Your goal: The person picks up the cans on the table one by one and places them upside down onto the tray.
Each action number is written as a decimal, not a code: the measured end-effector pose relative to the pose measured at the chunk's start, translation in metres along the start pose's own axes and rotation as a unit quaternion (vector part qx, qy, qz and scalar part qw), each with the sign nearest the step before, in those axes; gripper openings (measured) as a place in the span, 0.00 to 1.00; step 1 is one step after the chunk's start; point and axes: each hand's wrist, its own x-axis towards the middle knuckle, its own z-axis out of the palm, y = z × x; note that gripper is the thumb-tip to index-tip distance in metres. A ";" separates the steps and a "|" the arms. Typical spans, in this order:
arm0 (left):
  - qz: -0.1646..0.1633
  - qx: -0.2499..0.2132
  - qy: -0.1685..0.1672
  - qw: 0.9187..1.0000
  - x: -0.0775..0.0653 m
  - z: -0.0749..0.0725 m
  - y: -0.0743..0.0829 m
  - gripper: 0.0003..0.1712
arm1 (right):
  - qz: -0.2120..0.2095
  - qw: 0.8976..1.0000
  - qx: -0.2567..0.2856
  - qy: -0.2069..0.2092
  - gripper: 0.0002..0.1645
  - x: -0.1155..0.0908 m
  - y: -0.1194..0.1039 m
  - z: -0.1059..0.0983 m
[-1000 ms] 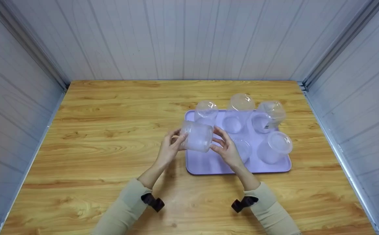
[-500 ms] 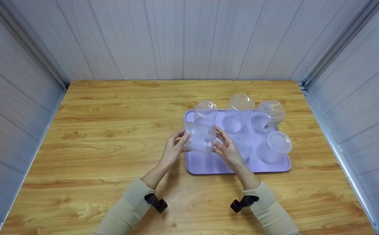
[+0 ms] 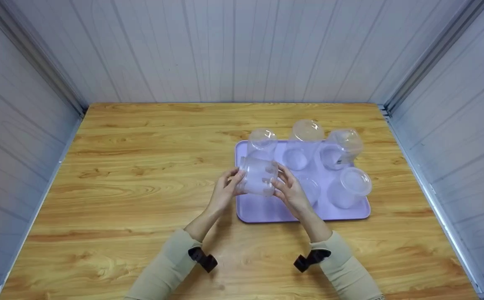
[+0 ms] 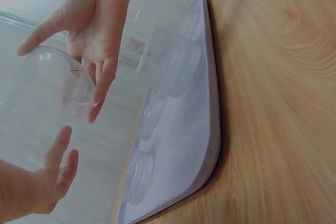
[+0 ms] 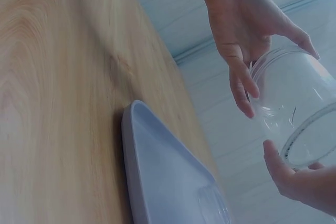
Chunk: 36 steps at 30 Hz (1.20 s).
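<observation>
A clear plastic jar (image 3: 258,176) is held on its side above the left part of a lilac tray (image 3: 263,213). My left hand (image 3: 224,189) grips it at the threaded mouth end, thumb on the near side. At the base end my right hand (image 3: 290,191) holds it between thumb and fingers. In the right wrist view the jar (image 5: 299,82) shows a speckled ring round its base, and a small dark line marks its wall. The left wrist view shows the jar's rounded end (image 4: 52,77) close to the spread fingers of the right hand (image 4: 97,30).
Several other clear jars stand upside down on the tray, among them a tall one (image 3: 307,132) at the back and a frosted-looking one (image 3: 349,187) at the right. The wooden table (image 3: 142,166) meets pale panel walls (image 3: 233,50) at the back and sides.
The jar and my left hand have shifted a little to the right. The jar has turned in my hands, and the right hand's fingers have moved slightly on it. The tray jars stay put.
</observation>
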 end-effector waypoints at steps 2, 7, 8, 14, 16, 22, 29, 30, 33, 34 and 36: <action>-0.001 -0.001 -0.009 1.000 0.000 -0.001 0.000 0.29 | 0.001 1.000 -0.004 0.005 0.45 0.000 -0.001 0.001; -0.003 0.006 -0.028 1.000 0.000 -0.003 0.000 0.30 | -0.001 1.000 -0.015 0.018 0.45 0.000 -0.002 0.002; -0.002 0.012 -0.032 0.999 0.000 -0.004 0.000 0.30 | -0.002 1.000 -0.017 0.021 0.44 0.000 -0.002 0.002; 0.011 0.065 -0.049 0.997 -0.001 -0.009 0.001 0.32 | -0.006 0.999 -0.036 0.024 0.39 -0.002 -0.006 0.002; 0.014 0.075 -0.048 0.996 -0.001 -0.011 0.002 0.32 | -0.010 0.999 -0.048 0.023 0.38 -0.002 -0.007 0.002; 0.017 0.099 -0.013 0.995 0.000 -0.020 0.004 0.32 | -0.031 0.994 -0.104 0.021 0.39 -0.003 -0.009 -0.003; 0.024 0.150 0.046 0.987 0.003 -0.039 0.002 0.28 | -0.049 0.974 -0.221 0.009 0.39 -0.003 -0.013 -0.007; 0.027 0.159 0.050 0.986 0.004 -0.042 0.002 0.27 | -0.050 0.971 -0.235 0.010 0.39 -0.003 -0.014 -0.007; 0.031 0.172 0.056 0.983 0.005 -0.050 0.002 0.25 | -0.054 0.961 -0.270 0.014 0.40 -0.006 -0.020 -0.003; 0.030 0.175 0.056 0.982 0.005 -0.052 0.003 0.24 | -0.055 0.959 -0.279 0.014 0.40 -0.007 -0.023 -0.001; 0.029 0.183 0.056 0.981 0.006 -0.055 0.005 0.24 | -0.059 0.952 -0.301 0.012 0.41 -0.009 -0.027 0.003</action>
